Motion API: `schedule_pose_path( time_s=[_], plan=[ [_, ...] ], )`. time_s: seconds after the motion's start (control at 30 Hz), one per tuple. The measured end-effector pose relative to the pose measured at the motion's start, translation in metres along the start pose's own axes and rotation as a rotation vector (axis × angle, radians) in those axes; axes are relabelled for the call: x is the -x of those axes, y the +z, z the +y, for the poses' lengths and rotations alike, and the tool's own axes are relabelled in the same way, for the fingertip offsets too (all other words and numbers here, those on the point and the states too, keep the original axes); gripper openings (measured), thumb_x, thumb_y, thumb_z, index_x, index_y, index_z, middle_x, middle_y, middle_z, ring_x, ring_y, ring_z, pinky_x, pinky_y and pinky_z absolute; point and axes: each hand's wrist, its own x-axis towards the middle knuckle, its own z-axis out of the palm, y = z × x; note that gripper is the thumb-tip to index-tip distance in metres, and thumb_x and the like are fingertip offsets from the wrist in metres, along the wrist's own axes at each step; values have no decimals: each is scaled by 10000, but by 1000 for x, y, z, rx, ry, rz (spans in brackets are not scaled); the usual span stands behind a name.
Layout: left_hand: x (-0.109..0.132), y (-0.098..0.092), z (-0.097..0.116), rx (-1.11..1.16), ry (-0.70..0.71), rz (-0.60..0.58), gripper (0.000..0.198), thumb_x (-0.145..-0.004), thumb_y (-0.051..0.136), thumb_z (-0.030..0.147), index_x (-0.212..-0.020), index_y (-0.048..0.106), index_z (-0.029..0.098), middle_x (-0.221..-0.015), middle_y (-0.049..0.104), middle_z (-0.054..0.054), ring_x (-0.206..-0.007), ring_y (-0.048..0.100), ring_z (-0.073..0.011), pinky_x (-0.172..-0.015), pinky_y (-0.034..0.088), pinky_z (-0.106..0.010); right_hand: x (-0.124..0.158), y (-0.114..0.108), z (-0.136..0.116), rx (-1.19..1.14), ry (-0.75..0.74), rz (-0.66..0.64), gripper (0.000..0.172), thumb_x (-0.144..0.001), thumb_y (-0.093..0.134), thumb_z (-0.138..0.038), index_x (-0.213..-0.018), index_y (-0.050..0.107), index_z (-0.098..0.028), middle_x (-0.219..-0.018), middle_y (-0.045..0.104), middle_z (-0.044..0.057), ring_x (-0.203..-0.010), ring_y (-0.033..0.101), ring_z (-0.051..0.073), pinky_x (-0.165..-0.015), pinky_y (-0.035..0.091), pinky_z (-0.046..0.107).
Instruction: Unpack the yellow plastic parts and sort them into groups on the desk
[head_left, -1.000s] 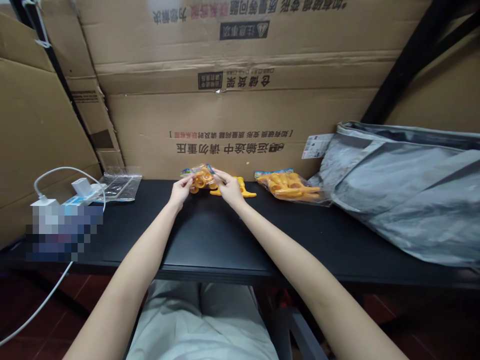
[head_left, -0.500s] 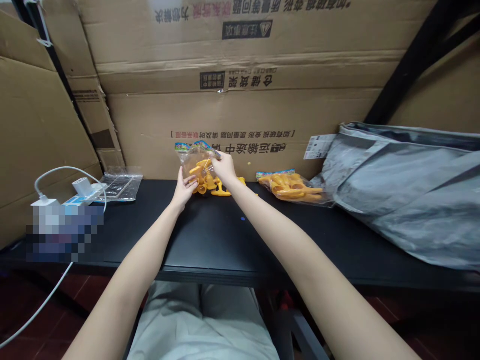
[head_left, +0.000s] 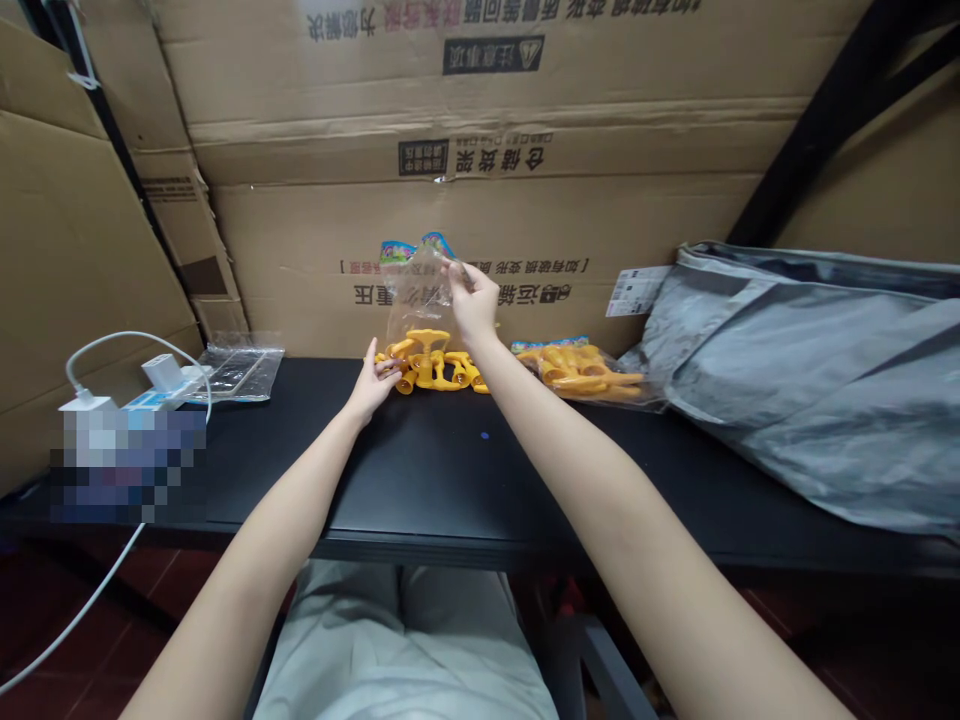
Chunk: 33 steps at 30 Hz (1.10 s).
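Observation:
My right hand [head_left: 474, 300] pinches the upper right side of a clear plastic bag [head_left: 411, 292] with a blue printed top edge, raised against the cardboard. Under the bag, on the black table, lies a cluster of yellow plastic pieces [head_left: 439, 372], some cup-shaped and some with handle-like bars. Whether some of them are still inside the bag is hard to make out. Beside the cluster's left end is my left hand [head_left: 375, 388], its thumb up and apart from the fingers, the fingertips against the pieces. My right wrist hides part of the right end.
Another clear bag of yellow pieces [head_left: 581, 372] lies to the right, against a large grey fabric bag [head_left: 795, 390]. At the left are an empty clear wrapper [head_left: 244, 372], a white charger [head_left: 88, 412] with its cable, and a blurred-out item. Cardboard [head_left: 480, 215] walls the back.
My right hand has raised the bag up and slightly right. More yellow pieces show spread on the table beneath it. My left hand has hardly moved.

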Motion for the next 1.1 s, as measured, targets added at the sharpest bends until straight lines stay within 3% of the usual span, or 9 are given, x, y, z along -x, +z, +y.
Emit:
schedule_pose_path(
  time_s=[0.23, 0.37, 0.47, 0.57, 0.7, 0.77, 0.9, 1.0, 1.1],
  plan=[
    [3, 2, -4, -51, -138, -3, 930, -686, 736, 49, -1494, 301, 200, -1211, 651, -149, -1177, 596, -218, -1019, 452, -370, 2, -19, -20, 17, -147, 26, 468, -902, 474, -584, -1193, 674, -277, -1243, 644, 48, -1265, 524, 247, -1098, 384, 486],
    [5, 4, -2, -120, -133, 26, 827, -704, 708, 52, -1450, 377, 183, -1161, 674, -139, -1135, 615, -208, -990, 469, -364, 2, -30, -23, 61, -172, 62, 493, -927, 416, -577, -1242, 644, -275, -1272, 626, 50, -1286, 507, 247, -1084, 392, 500],
    [4, 3, -3, -214, -95, 76, 714, -732, 661, 76, -1406, 437, 142, -1081, 689, -129, -1005, 656, -199, -949, 486, -368, 4, -35, -19, 46, -147, 73, 514, -924, 410, -591, -1271, 623, -278, -1282, 624, 54, -1288, 507, 253, -1077, 397, 502],
    [3, 0, -5, -363, 27, 130, 599, -674, 660, 59, -1262, 580, 137, -960, 691, -84, -908, 655, -190, -944, 477, -362, 10, -36, -14, 3, -99, 85, 534, -905, 432, -619, -1266, 626, -277, -1257, 644, 54, -1263, 533, 254, -1080, 395, 495],
    [5, 0, -6, -464, 152, 52, 553, -585, 630, 11, -1105, 667, 195, -779, 649, 4, -767, 618, -156, -899, 488, -337, 24, -31, -6, -13, -34, 85, 556, -882, 455, -638, -1227, 655, -250, -1232, 662, 72, -1228, 565, 250, -1072, 413, 460],
    [8, 4, -4, -443, 101, -9, 586, -582, 588, -1, -1129, 656, 196, -784, 651, 6, -660, 598, -131, -805, 515, -314, 33, -28, -3, -28, 0, 86, 547, -876, 469, -634, -1196, 674, -241, -1216, 673, 76, -1208, 581, 251, -1064, 422, 451],
    [14, 13, 5, -439, -139, -78, 652, -636, 503, 20, -1268, 569, 165, -769, 656, -18, -436, 537, -111, -533, 486, -273, 46, -26, 2, -59, 48, 101, 539, -859, 508, -612, -1149, 700, -201, -1183, 689, 102, -1184, 598, 265, -1053, 431, 447],
    [17, 15, 11, -391, -283, -48, 629, -690, 457, 64, -1313, 509, 138, -680, 643, -19, -405, 564, -145, -450, 446, -258, 49, -28, 4, -40, 74, 112, 536, -850, 518, -606, -1137, 702, -191, -1178, 691, 101, -1191, 593, 262, -1058, 424, 435],
    [17, 12, 12, -393, -348, 31, 555, -749, 454, 132, -1303, 494, 122, -575, 602, 1, -398, 573, -170, -468, 472, -281, 47, -32, 3, -23, 72, 130, 506, -841, 542, -592, -1108, 709, -196, -1167, 698, 86, -1189, 593, 254, -1073, 409, 429]
  ],
)
